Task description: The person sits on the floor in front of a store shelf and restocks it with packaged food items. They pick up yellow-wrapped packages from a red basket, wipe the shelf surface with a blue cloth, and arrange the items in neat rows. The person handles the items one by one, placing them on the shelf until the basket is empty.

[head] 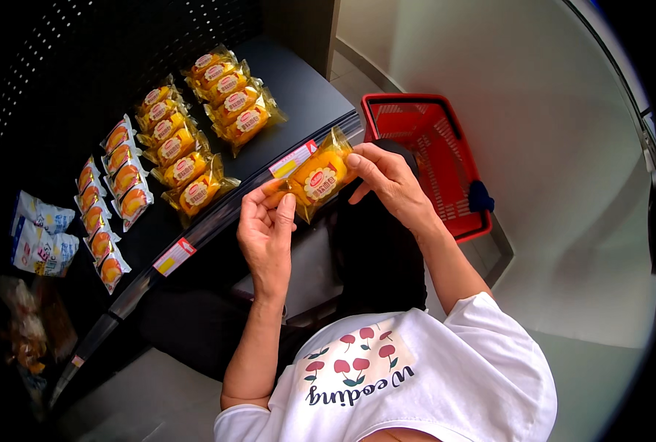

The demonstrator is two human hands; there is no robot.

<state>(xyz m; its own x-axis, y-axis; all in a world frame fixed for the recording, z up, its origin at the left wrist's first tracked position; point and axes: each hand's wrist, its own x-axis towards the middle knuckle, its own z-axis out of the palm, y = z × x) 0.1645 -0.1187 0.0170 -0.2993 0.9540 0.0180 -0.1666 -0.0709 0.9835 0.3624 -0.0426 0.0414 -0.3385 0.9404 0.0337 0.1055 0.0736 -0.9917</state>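
A packaged bread roll in clear yellowish film (pixel 319 175) is held between my two hands in front of the shelf edge. My left hand (pixel 267 226) pinches the wrapper's near left end between thumb and fingers. At the opposite end, my right hand (pixel 386 179) grips the wrapper. Two rows of matching yellow bread packs stand on the black shelf (pixel 300 83): a farther row (pixel 234 99) and one closer to the middle (pixel 176 149). Left of them are two rows of white-wrapped packs with an orange picture, one here (pixel 126 174) and one here (pixel 98 221).
A red plastic shopping basket (pixel 372 101) stands on the floor at the right, beside a pale wall. Price labels (pixel 174 257) line the clear shelf rail. Blue and white bags (pixel 43 235) and other bagged goods (pixel 26 326) sit on the shelf's left part.
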